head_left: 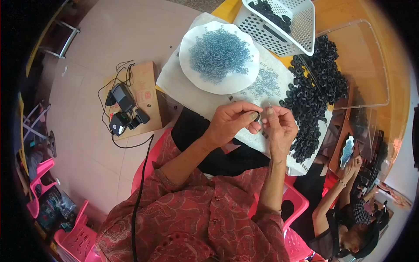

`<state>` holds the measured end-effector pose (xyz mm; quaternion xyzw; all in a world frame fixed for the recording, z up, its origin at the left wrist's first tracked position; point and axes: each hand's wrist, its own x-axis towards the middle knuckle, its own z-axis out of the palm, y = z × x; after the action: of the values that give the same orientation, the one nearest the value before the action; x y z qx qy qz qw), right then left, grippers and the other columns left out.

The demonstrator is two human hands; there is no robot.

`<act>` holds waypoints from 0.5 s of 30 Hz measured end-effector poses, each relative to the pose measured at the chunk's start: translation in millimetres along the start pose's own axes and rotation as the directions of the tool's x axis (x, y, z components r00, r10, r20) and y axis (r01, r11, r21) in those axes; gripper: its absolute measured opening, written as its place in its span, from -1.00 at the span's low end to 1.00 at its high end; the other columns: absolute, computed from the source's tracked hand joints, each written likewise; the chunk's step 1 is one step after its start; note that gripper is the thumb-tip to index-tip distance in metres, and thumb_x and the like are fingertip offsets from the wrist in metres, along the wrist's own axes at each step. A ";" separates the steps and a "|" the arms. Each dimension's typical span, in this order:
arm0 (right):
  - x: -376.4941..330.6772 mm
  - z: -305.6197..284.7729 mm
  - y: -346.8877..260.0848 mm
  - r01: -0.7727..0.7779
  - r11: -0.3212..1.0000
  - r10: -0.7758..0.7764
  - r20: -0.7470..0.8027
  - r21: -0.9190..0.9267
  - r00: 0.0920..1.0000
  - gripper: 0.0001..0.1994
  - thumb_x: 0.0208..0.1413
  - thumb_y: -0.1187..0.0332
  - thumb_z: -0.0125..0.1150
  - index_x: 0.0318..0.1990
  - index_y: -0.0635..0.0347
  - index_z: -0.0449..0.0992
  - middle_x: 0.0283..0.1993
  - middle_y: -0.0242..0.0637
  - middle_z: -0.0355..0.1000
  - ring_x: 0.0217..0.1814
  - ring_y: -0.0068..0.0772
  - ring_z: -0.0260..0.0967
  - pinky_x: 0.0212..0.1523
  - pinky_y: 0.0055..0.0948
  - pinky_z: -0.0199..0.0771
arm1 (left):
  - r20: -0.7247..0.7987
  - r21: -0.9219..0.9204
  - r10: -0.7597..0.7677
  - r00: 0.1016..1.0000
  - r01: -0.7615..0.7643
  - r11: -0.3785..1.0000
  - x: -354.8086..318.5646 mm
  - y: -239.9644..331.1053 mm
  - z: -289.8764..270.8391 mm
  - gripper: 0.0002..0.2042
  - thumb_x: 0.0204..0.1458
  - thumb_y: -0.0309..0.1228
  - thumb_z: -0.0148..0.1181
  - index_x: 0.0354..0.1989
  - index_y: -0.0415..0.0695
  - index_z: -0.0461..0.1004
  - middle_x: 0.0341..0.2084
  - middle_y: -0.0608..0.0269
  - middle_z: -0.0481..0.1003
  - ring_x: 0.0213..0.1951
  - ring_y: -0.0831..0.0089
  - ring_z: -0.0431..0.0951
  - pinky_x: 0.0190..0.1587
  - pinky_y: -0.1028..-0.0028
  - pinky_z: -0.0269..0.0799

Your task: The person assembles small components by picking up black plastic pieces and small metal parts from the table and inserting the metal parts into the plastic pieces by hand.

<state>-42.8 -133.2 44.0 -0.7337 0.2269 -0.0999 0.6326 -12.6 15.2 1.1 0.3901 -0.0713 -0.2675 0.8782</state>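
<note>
My left hand (231, 122) pinches a small black plastic part (256, 116) between thumb and fingertips. Close beside it, my right hand (281, 129) grips a tiny shiny piece (270, 105), its tip showing above the thumb. Both hands are over a pale cloth (205, 102) at the table's edge. Beyond them, a white wavy-rimmed plate (187, 56) bears a heap of tiny bluish-grey pieces (218, 52). More such pieces (264, 83) are scattered on the cloth. A large heap of black plastic parts (310, 96) spreads along the right of my hands.
A white perforated basket (262, 35) with black parts stands at the back. A clear plastic box (379, 65) lies right of the heap. Left, a cardboard box (146, 83) carries black devices and cables. Another person (323, 214) works at right near a second plate (347, 150).
</note>
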 end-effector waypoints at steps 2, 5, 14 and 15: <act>-2.1 -2.5 -5.6 -0.029 1.000 0.029 -0.013 0.003 0.999 -0.90 0.10 0.48 0.22 -0.24 0.27 0.49 -0.47 -0.43 0.43 -0.53 -0.73 0.30 -0.50 -0.74 0.29 | 0.002 0.006 0.023 1.000 -0.023 1.000 0.8 -2.0 0.9 -0.80 0.15 -0.56 0.02 -0.08 -0.32 0.46 -0.34 0.21 0.48 -0.34 0.47 0.58 -0.25 0.51 0.54; -7.8 -8.5 -9.6 0.039 0.999 -0.038 0.076 -0.016 0.996 -0.91 0.09 0.52 0.21 -0.25 0.29 0.49 -0.47 -0.41 0.43 -0.51 -0.71 0.32 -0.49 -0.72 0.31 | 0.009 0.044 0.078 0.997 -0.079 0.996 2.6 -4.6 -0.7 -0.79 0.14 -0.57 0.03 -0.06 -0.30 0.46 -0.31 0.25 0.47 -0.32 0.51 0.55 -0.22 0.54 0.50; -22.2 -3.3 -24.8 0.118 0.992 -0.114 0.118 -0.032 0.986 -0.91 0.04 0.63 0.21 -0.28 0.31 0.49 -0.50 -0.43 0.40 -0.50 -0.70 0.32 -0.46 -0.71 0.31 | 0.034 0.018 0.102 0.994 -0.103 0.995 0.6 -6.1 -1.0 -0.75 0.09 -0.60 0.09 -0.03 -0.27 0.45 -0.30 0.31 0.46 -0.32 0.62 0.46 -0.19 0.59 0.41; -22.7 -2.8 -24.8 0.139 0.989 -0.133 0.113 -0.044 0.985 -0.91 0.04 0.63 0.21 -0.29 0.31 0.49 -0.50 -0.44 0.40 -0.50 -0.70 0.31 -0.46 -0.71 0.30 | 0.039 -0.009 0.086 0.996 -0.086 0.996 0.4 -6.5 -1.2 -0.74 0.09 -0.59 0.10 -0.03 -0.27 0.45 -0.31 0.32 0.47 -0.32 0.62 0.46 -0.19 0.59 0.41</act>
<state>-58.8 -122.9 71.8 -0.7678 0.1436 -0.0962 0.6169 -14.6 12.1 -4.5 0.3779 -0.1045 -0.2376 0.8887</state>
